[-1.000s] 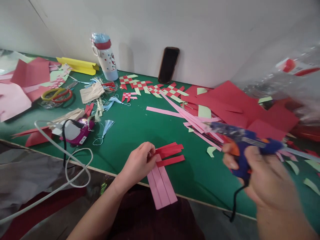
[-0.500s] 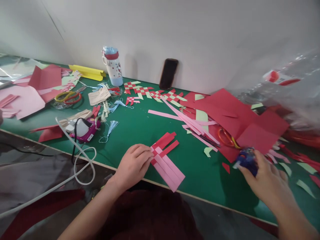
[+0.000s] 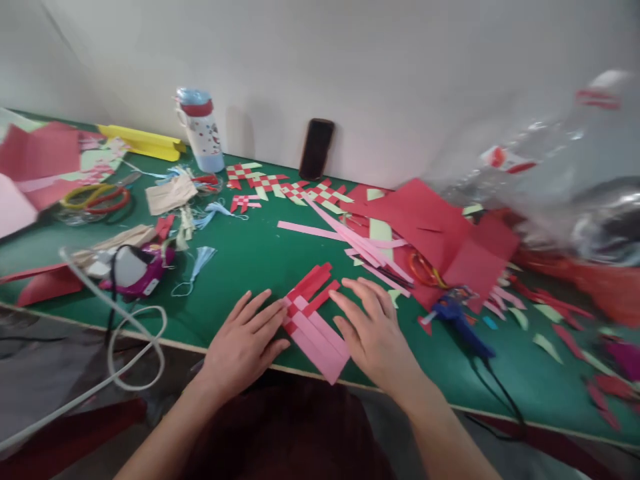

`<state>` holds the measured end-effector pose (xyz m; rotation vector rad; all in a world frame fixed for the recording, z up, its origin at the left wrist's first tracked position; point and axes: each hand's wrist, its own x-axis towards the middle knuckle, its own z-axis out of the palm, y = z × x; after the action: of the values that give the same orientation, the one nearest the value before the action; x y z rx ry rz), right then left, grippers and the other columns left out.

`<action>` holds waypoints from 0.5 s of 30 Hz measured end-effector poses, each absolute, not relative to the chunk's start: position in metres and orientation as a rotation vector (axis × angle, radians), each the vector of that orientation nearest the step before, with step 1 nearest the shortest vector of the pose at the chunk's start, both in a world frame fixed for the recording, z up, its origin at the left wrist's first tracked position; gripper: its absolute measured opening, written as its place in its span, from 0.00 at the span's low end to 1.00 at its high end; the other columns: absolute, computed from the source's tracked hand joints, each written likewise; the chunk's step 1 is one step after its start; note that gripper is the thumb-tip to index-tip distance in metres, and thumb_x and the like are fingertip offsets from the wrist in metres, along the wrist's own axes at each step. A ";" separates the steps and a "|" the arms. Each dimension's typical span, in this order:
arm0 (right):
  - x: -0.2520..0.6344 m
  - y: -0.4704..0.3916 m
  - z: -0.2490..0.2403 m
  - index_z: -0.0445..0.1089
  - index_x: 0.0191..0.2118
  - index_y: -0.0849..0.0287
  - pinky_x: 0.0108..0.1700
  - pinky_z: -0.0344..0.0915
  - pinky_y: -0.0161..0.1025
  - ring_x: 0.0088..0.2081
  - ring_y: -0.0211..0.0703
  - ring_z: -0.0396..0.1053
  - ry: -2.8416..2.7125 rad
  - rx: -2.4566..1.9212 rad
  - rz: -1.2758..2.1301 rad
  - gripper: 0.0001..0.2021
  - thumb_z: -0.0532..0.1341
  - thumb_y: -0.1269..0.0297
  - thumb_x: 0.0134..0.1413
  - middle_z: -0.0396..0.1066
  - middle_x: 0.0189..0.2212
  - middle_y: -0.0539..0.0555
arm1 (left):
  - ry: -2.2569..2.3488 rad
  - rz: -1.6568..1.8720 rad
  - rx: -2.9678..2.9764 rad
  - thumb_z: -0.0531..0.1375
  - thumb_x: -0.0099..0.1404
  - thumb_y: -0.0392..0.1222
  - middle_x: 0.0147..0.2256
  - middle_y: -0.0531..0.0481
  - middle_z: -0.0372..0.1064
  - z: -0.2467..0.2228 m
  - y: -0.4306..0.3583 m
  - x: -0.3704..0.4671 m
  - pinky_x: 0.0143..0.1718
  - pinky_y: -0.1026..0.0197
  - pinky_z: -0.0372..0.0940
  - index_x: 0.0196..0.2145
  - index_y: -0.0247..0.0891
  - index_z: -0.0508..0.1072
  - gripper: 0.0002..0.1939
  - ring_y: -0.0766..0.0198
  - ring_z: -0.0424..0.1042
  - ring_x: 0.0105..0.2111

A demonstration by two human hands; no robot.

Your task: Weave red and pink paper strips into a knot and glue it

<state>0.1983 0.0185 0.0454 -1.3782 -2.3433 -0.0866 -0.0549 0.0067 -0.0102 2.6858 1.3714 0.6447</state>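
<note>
A woven paper piece (image 3: 320,340) of pink and red strips lies on the green table in front of me, its red ends pointing away and its pink ends toward the near edge. My left hand (image 3: 245,347) rests with fingers stretched out, the tips touching the weave's left corner. On the other side, my right hand (image 3: 375,327) is open, fingers spread and slightly bent, beside the red strip ends and the pink edge. I cannot tell whether it touches them. A blue glue gun (image 3: 460,327) with a black cord lies to the right.
Pink paper strips (image 3: 360,247), scissors (image 3: 425,270) and red paper sheets (image 3: 425,213) lie at the right. Finished woven pieces (image 3: 265,183), a phone (image 3: 317,148) and a bottle (image 3: 201,133) stand along the wall. At left are tassels (image 3: 199,260) and a white cable (image 3: 115,347).
My right hand has let go of the glue gun, leaving it on the table, and moved left to the woven paper. My left hand's fingers have spread. The view has shifted to the right.
</note>
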 end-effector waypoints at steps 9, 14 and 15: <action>0.359 -0.008 0.014 0.60 0.61 0.63 0.56 0.57 0.63 0.54 0.65 0.63 -1.758 -2.186 -0.441 0.28 0.55 0.51 0.59 0.67 0.52 0.68 | 1.364 0.667 2.801 0.53 0.71 0.49 0.60 0.50 0.64 -0.022 0.009 -0.055 0.64 0.46 0.54 0.58 0.39 0.69 0.21 0.51 0.58 0.63; 0.386 -0.011 -0.007 0.59 0.61 0.66 0.49 0.64 0.58 0.47 0.63 0.69 -1.736 -2.275 -0.337 0.28 0.52 0.54 0.61 0.71 0.48 0.69 | 1.375 0.655 2.838 0.53 0.71 0.50 0.61 0.50 0.63 -0.024 0.009 -0.055 0.63 0.46 0.56 0.58 0.38 0.68 0.22 0.50 0.59 0.63; 0.386 -0.011 -0.008 0.59 0.61 0.65 0.49 0.65 0.58 0.46 0.62 0.69 -1.724 -2.276 -0.330 0.27 0.51 0.55 0.61 0.71 0.48 0.69 | 1.380 0.647 2.846 0.53 0.71 0.50 0.61 0.50 0.63 -0.024 0.008 -0.055 0.63 0.46 0.55 0.58 0.38 0.68 0.23 0.50 0.59 0.63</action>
<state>0.3864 -0.0107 -0.0084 -2.2757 -1.7243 -0.3300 -0.0554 0.0085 -0.0241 2.8455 1.3798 0.6466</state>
